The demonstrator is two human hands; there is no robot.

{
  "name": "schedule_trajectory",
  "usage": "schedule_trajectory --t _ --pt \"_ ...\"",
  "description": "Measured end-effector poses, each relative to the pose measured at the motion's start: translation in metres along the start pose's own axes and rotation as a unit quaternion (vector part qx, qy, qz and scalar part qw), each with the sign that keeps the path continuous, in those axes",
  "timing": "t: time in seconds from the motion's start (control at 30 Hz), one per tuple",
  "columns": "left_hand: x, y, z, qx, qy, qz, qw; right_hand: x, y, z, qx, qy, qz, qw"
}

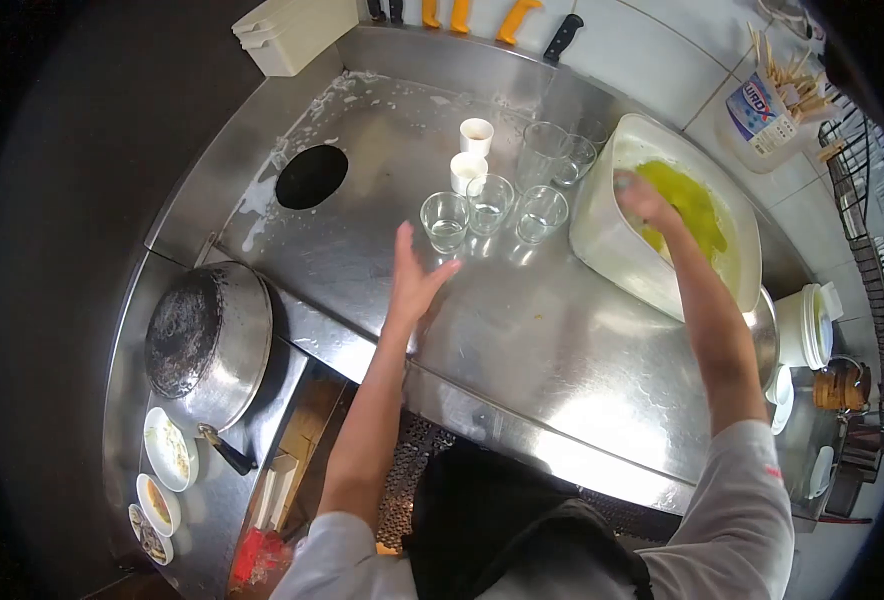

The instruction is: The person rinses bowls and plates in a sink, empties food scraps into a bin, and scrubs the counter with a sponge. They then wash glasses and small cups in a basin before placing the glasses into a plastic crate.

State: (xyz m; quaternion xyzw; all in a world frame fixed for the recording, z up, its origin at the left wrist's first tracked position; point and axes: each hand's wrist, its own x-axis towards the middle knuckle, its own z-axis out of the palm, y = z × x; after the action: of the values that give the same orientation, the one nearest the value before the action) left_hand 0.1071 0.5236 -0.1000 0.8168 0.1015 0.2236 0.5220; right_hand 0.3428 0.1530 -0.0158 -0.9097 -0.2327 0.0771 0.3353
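My left hand (420, 282) hovers over the steel counter with thumb and fingers spread and nothing between them. Just beyond its fingertips stands a clear drinking glass (446, 222), and more glasses (542, 214) are grouped to its right. Two small white cups (469, 172) stand behind them. Over the left side of a white plastic tub (602, 225) is my right hand (646, 200), its fingers smeared by motion, so I cannot make out any hold. Yellow-green contents (697, 205) and some suds show inside the tub.
A round dark hole (312, 177) with foam around it opens in the counter. At left lies a scorched pan (207, 335) above several dishes (170, 450). Knives (564, 38) hang along the back wall. A tub of wooden sticks (759, 125) and a lidded white bucket (804, 328) are at right.
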Motion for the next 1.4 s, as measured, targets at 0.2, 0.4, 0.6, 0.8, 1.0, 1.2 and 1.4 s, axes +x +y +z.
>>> schedule_trajectory --t 0.2,0.4,0.6,0.8,1.0,1.2,1.4 --pt "0.014 0.013 0.039 -0.065 -0.061 -0.057 0.994 -0.079 -0.162 0.013 0.128 0.273 -0.031 0.953" --pt "-0.052 0.047 0.101 -0.053 -0.163 0.084 0.982 -0.109 -0.160 0.113 -0.089 -0.097 -0.092 0.987" --pt "-0.076 0.063 0.151 0.040 -0.037 0.102 0.993 -0.076 -0.125 0.087 -0.109 -0.366 0.005 0.924" --pt "-0.047 0.073 0.139 -0.531 -0.322 -0.406 0.671 -0.075 -0.105 0.106 0.197 0.137 0.187 0.953" --pt "-0.046 0.081 0.127 -0.126 -0.309 -0.063 0.941 -0.037 -0.137 0.105 -0.088 0.295 0.108 0.945" --pt "-0.062 0.033 0.138 0.112 -0.198 0.088 0.970 0.014 -0.102 0.136 -0.288 -0.124 -0.012 0.950" --pt "-0.001 0.050 0.105 -0.280 -0.210 -0.176 0.920 0.014 -0.107 0.130 0.101 -0.113 -0.084 0.985"
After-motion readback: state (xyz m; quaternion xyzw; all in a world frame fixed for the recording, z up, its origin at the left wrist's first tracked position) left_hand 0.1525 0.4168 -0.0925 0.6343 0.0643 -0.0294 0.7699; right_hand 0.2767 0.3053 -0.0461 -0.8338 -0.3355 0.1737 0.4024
